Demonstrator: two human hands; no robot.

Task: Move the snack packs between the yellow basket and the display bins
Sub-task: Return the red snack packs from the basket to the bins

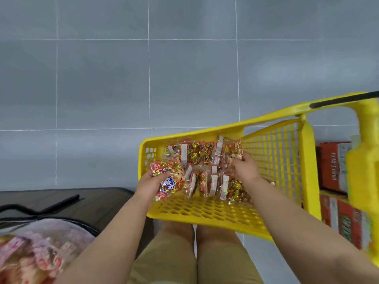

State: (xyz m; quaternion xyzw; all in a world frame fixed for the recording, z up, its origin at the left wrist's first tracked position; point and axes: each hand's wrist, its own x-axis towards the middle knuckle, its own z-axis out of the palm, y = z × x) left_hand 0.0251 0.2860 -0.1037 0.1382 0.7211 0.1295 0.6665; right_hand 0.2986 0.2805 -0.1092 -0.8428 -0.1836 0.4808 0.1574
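A yellow basket (274, 160) stands on the grey tiled floor in front of my knees, with several clear snack packs (201, 154) of gold and red sweets standing in rows inside. My left hand (150, 184) grips one snack pack (170, 180) with a red label at the basket's left end. My right hand (245, 166) reaches into the basket and holds another pack (231, 155) near the far row. No display bin is in view.
Red cartons (334, 167) are stacked to the right, behind the basket's yellow and black handle (344, 100). At lower left a dark mat (67, 203) lies on the floor with a black rod (61, 202) on it, beside a pink patterned bag (37, 247).
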